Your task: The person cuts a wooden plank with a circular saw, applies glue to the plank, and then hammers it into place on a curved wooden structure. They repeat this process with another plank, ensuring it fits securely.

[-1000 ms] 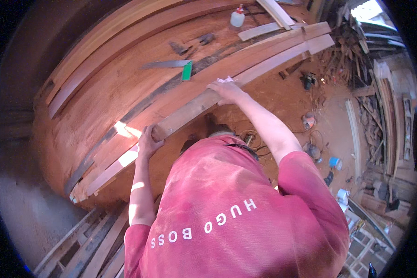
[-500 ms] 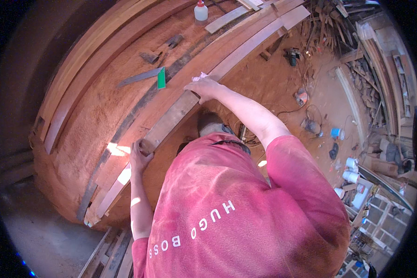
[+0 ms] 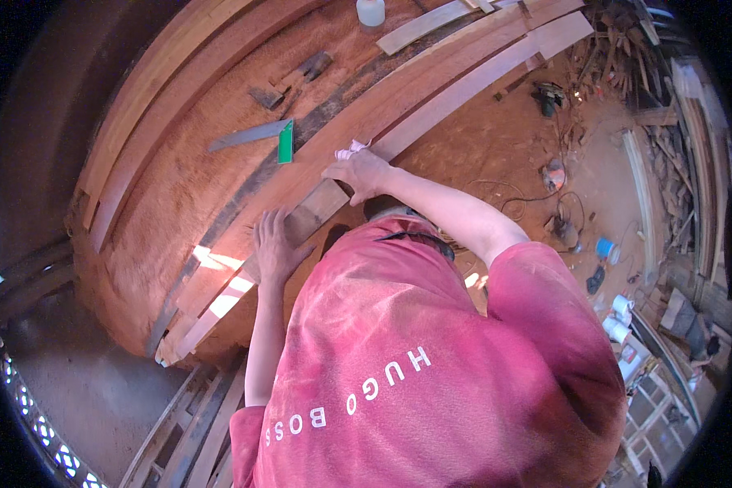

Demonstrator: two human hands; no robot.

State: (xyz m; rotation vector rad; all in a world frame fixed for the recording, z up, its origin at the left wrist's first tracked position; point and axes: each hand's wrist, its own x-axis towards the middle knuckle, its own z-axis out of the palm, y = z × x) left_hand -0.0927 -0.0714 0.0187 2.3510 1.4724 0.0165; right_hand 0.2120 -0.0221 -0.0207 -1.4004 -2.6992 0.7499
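Note:
A short brown wooden block [image 3: 321, 203] lies along the edge of a long reddish board [image 3: 358, 122]. At the block's far end my right hand [image 3: 364, 174] is closed over it, thumb on the near side and fingers across the top. A crumpled pale pink piece [image 3: 353, 150], perhaps cloth or paper, shows just beyond that hand. My left hand [image 3: 275, 244] rests across the block's nearer part, fingers stretched out and thumb apart. To the far side of the block lies a try square [image 3: 285, 141] with a green handle and a grey blade.
Sawdust [image 3: 163, 203] covers the bench around the boards. Curved timbers [image 3: 163, 89] run along the far left. A white bottle [image 3: 371, 11] and small wood offcuts [image 3: 267, 98] lie beyond. On the floor at right are cords, a blue container [image 3: 607, 250] and stacked planks [image 3: 695, 179].
My left hand has moved forward along the block from its near end, and its fingers have straightened. My right hand stays at the far end. The whole view has shifted slightly.

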